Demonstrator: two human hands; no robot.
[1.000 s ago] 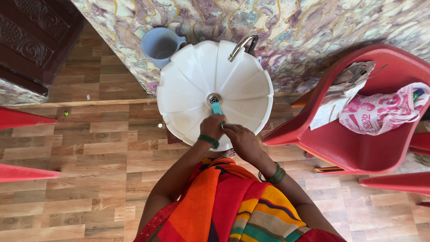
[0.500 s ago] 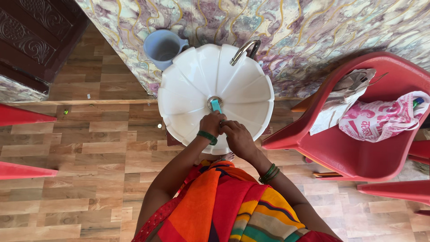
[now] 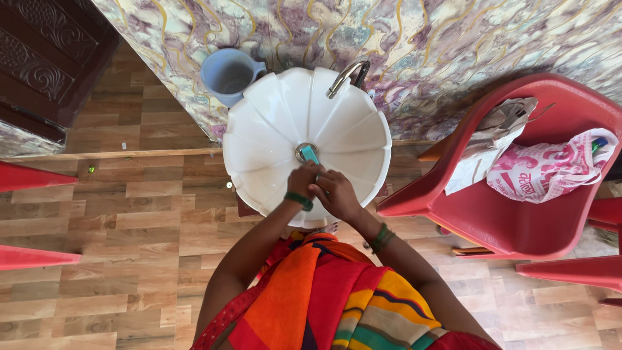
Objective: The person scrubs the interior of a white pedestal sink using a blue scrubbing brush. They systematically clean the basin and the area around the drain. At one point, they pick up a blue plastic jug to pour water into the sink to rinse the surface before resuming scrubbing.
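My left hand (image 3: 302, 179) is closed around a small teal object (image 3: 310, 154) whose end sticks out over the drain of a white fluted basin (image 3: 272, 129). My right hand (image 3: 335, 193) is pressed against the left hand and touches the same teal object near its lower end. Both hands hover over the front half of the basin. A curved metal tap (image 3: 342, 76) stands at the basin's back edge. What the teal object is I cannot make out.
A blue plastic mug (image 3: 227, 74) sits at the basin's back left against the marbled wall. A red plastic chair (image 3: 518, 194) on the right holds a pink printed bag (image 3: 551, 165) and crumpled paper. Red chair edges poke in at the left. Wood-look floor below.
Both hands stay together on the teal object and have shifted slightly up and left in view with the head's motion. The grip looks unchanged.
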